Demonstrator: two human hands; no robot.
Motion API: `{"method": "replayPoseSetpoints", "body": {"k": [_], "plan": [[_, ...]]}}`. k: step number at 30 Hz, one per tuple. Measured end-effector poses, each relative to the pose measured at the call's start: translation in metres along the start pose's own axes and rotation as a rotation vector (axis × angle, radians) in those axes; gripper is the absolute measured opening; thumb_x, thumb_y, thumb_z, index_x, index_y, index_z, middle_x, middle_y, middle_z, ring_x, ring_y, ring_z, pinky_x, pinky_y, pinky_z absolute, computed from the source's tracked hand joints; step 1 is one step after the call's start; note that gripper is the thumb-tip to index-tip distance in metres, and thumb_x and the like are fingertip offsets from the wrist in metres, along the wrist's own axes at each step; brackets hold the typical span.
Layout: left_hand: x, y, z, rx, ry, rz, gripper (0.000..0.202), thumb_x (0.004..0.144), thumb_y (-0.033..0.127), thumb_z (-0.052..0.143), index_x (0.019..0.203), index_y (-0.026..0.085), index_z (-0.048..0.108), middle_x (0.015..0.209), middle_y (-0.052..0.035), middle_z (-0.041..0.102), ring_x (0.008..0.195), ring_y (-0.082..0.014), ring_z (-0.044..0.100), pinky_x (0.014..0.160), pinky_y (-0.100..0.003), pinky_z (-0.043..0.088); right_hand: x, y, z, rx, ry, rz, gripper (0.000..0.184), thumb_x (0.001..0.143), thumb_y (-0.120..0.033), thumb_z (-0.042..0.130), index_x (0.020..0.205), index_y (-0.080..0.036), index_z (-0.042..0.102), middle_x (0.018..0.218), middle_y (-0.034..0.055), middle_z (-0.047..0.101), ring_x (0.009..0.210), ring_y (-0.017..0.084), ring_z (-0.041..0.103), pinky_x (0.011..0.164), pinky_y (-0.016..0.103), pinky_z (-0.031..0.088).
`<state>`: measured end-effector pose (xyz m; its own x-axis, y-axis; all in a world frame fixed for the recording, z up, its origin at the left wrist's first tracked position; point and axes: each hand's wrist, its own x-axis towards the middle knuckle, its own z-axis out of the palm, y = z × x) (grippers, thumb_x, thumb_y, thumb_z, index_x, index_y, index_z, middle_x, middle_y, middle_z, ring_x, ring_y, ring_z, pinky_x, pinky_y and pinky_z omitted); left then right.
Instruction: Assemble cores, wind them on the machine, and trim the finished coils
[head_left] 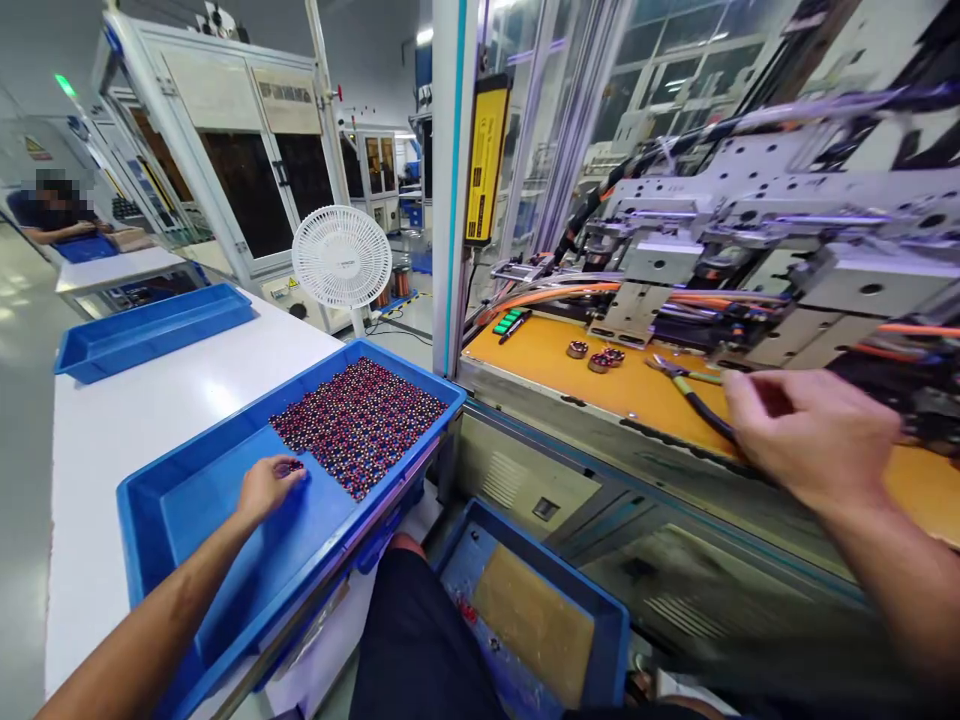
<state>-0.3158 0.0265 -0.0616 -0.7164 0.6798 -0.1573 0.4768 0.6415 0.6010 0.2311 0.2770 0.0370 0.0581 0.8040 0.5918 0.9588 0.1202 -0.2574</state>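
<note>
My left hand [268, 487] is over the bare part of a blue tray [202, 500]. Its fingers are closed on a small dark ring-shaped part, probably a motor stator [289, 466], beside the packed rows of like stators [360, 420] in the tray. My right hand [817, 430] is at the orange worktop [540, 355] of the machine, fingers curled with thumb and forefinger close together. What it holds, if anything, is hidden. A pair of cutting pliers [681, 384] lies just left of it, the handles running toward the hand.
Several loose stators [600, 360] and a green-and-black item [511, 324] lie on the worktop. Metal fixtures [637, 290] with orange hoses stand behind. A white fan [342, 257], another blue tray [157, 330] and a lower blue bin [525, 620] surround me. A person [60, 215] sits far left.
</note>
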Motion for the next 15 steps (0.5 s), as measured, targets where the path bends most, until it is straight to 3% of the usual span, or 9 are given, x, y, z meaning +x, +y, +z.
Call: {"method": "replayPoseSetpoints", "body": {"k": [2, 4, 11, 15], "plan": [[0.01, -0.004, 0.008, 0.057, 0.014, 0.017, 0.029, 0.092, 0.032, 0.064, 0.116, 0.016, 0.063, 0.117, -0.0079, 0.067, 0.1, -0.0223, 0.067, 0.084, -0.043, 0.058, 0.005, -0.004, 0.001, -0.049, -0.159, 0.068, 0.021, 0.087, -0.03, 0.064, 0.089, -0.012, 0.076, 0.088, 0.0182, 0.075, 0.079, 0.026, 0.065, 0.065, 0.032, 0.04], [0.016, -0.009, 0.015, 0.084, 0.043, 0.036, 0.031, 0.093, 0.033, 0.063, 0.118, 0.016, 0.062, 0.118, -0.0081, 0.067, 0.099, -0.0224, 0.067, 0.084, -0.043, 0.058, 0.008, -0.005, 0.002, -0.066, -0.224, 0.076, 0.024, 0.087, -0.035, 0.064, 0.08, -0.016, 0.075, 0.079, 0.0155, 0.075, 0.071, 0.026, 0.063, 0.06, 0.032, 0.037], [0.028, -0.028, 0.029, 0.083, 0.174, 0.119, 0.032, 0.094, 0.034, 0.061, 0.121, 0.016, 0.06, 0.111, -0.0072, 0.068, 0.09, -0.0193, 0.068, 0.079, -0.04, 0.058, 0.007, -0.007, -0.001, -0.055, -0.255, 0.027, 0.033, 0.092, -0.04, 0.055, 0.084, -0.014, 0.075, 0.086, 0.0158, 0.075, 0.075, 0.025, 0.064, 0.062, 0.032, 0.036], [0.025, -0.027, 0.024, 0.077, 0.236, 0.212, 0.033, 0.092, 0.04, 0.06, 0.114, 0.015, 0.061, 0.085, -0.0024, 0.07, 0.071, -0.0173, 0.068, 0.071, -0.037, 0.057, 0.005, -0.013, -0.007, -0.018, -0.277, 0.003, 0.037, 0.098, -0.041, 0.051, 0.087, -0.013, 0.072, 0.088, 0.0111, 0.073, 0.079, 0.02, 0.065, 0.07, 0.03, 0.044]]}}
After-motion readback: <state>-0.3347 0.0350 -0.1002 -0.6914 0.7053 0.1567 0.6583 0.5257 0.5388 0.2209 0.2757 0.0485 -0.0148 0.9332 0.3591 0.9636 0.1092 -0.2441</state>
